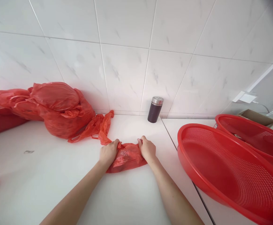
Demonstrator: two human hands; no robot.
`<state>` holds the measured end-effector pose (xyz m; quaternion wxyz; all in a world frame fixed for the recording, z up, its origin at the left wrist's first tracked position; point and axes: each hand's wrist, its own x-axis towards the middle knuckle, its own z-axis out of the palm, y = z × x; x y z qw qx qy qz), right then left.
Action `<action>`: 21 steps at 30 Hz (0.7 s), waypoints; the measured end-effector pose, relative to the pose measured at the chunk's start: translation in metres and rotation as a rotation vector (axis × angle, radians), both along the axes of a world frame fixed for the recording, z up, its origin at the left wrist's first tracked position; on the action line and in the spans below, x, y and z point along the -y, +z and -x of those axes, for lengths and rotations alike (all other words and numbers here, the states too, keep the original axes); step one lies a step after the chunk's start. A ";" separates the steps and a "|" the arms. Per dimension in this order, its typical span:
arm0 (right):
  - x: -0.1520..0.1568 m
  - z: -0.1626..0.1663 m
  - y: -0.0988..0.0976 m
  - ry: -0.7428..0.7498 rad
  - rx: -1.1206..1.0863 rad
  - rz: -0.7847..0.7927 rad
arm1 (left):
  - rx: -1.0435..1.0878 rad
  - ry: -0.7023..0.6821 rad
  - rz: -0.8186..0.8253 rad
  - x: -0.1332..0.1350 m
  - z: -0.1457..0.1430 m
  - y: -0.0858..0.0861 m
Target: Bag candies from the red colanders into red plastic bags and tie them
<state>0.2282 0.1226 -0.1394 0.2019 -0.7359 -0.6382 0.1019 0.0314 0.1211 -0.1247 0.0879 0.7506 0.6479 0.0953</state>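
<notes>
A small red plastic bag (128, 157) lies on the white table between my two hands, with something dark showing faintly through it. My left hand (109, 153) is closed on the bag's upper left side, where crumpled red plastic runs back toward the wall. On the upper right side, my right hand (147, 148) grips the same bag with bent fingers. What the bag contains cannot be made out. Close behind it lies loose crumpled red plastic (104, 125).
Large full red bags (63, 109) stand along the wall at left. A dark flask with a silver lid (154, 110) stands by the tiled wall. At right are a red perforated basket (211, 165), a second red basket (251, 132) and a cardboard box (257, 117). A seam crosses the white table (56, 175).
</notes>
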 end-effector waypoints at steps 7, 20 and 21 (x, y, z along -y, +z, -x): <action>-0.003 -0.013 0.001 -0.087 -0.187 -0.153 | 0.143 0.084 -0.074 0.028 0.012 0.002; 0.001 -0.017 0.037 0.078 -0.768 -0.318 | 0.768 0.221 -0.120 0.092 0.010 0.035; 0.004 -0.016 0.040 0.161 -0.816 -0.280 | 0.772 0.197 -0.125 0.087 0.007 0.033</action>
